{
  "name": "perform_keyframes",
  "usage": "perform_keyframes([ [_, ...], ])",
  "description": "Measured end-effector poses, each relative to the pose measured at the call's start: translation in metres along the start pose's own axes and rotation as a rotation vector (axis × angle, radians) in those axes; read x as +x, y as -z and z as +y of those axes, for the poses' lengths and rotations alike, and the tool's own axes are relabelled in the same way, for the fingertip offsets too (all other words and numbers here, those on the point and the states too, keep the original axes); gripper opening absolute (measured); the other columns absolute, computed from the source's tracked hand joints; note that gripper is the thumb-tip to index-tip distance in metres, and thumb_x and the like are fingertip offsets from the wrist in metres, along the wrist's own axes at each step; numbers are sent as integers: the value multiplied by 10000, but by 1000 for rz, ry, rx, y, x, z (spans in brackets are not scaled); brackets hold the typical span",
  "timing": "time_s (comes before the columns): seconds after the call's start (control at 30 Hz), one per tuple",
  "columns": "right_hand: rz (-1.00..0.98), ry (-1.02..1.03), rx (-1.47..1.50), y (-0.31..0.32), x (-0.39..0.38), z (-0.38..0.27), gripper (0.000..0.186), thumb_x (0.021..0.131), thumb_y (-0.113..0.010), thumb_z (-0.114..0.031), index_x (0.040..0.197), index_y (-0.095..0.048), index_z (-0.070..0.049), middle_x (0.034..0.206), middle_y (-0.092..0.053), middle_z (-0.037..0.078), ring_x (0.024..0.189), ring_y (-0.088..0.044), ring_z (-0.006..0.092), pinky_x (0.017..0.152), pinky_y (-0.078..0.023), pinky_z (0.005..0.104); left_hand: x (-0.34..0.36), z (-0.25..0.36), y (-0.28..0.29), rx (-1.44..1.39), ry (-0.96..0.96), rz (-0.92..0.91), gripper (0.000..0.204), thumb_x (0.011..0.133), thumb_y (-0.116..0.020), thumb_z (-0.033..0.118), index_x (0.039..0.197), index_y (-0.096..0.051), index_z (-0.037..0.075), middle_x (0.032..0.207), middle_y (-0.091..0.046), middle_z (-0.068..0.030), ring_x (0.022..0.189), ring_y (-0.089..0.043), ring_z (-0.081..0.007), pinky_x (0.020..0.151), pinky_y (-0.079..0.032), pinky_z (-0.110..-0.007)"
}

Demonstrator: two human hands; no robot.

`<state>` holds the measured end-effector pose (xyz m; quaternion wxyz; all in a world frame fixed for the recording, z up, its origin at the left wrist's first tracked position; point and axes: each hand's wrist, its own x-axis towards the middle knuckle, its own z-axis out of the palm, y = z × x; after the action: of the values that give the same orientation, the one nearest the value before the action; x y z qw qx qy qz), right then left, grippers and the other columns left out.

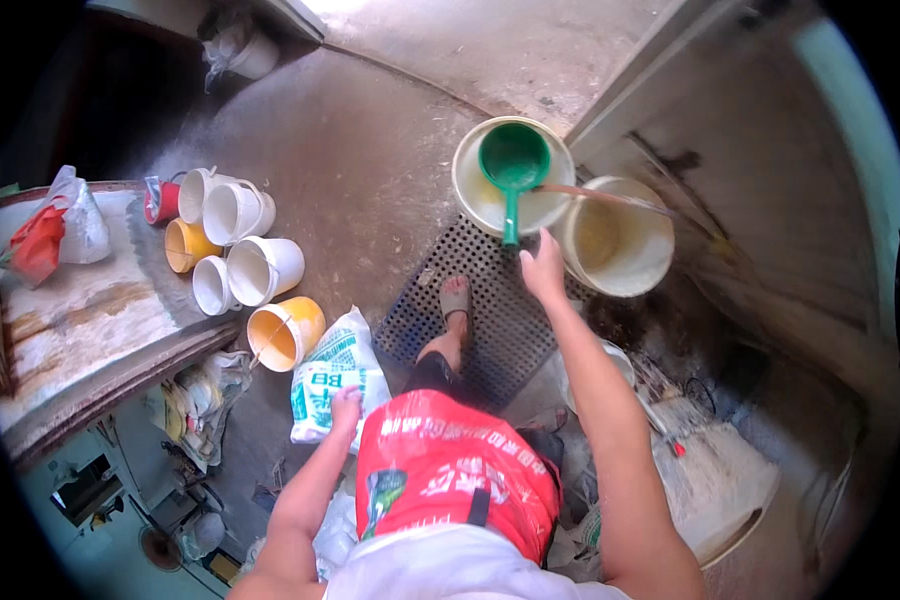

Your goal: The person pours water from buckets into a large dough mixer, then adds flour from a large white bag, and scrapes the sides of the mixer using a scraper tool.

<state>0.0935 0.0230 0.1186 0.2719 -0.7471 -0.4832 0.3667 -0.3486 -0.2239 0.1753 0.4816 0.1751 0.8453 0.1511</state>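
A green plastic dipper (514, 160) lies over a large white bucket (467, 190), its handle reaching over the near rim toward me. My right hand (544, 268) is stretched out just right of the handle's end, thumb and fingers apart, with nothing visible in it. A small gap seems to lie between hand and handle. Low on the left, my left hand (346, 408) hangs in front of a white plastic sack (315, 385) with green print. Its fingers are small and blurred, and whether it touches the sack is unclear.
A second large pale bucket (660, 250) stands right of the first, with a wooden stick (610, 195) across it. Several white and yellow pails (288, 262) stand at left beside a worn table (100, 300). A perforated mat (505, 310) lies under my foot.
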Motion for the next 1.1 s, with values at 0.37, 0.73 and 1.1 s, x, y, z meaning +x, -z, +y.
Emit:
perform_keyframes([
  [0.37, -361, -1018, 1311, -122, 204, 20, 187, 833, -563, -146, 912, -498, 11, 670, -532, 102, 566, -560, 204, 485, -481, 310, 87, -14, 36, -186, 351, 87, 317, 870, -520, 62, 1184, -553, 37, 783, -559, -47, 558, -501, -102, 447, -392, -228],
  [0.73, -316, -599, -313, -149, 222, 19, 422, 920, -506, -262, 1184, -412, 54, 989, -645, 239, 740, -670, 340, 694, -522, 415, 104, 77, -24, -283, 257, -57, 296, 880, -515, 47, 1169, -580, 52, 767, -550, -25, 576, -506, -83, 480, -405, -217],
  [1.1, -470, -632, 8, -173, 249, 71, 369, 928, -494, -270, 917, -517, 98, 712, -634, 216, 549, -628, 308, 590, -506, 421, 120, 49, -2, -218, 318, 27, 284, 900, -507, 80, 1176, -551, 32, 788, -550, -49, 570, -504, -102, 478, -413, -229],
])
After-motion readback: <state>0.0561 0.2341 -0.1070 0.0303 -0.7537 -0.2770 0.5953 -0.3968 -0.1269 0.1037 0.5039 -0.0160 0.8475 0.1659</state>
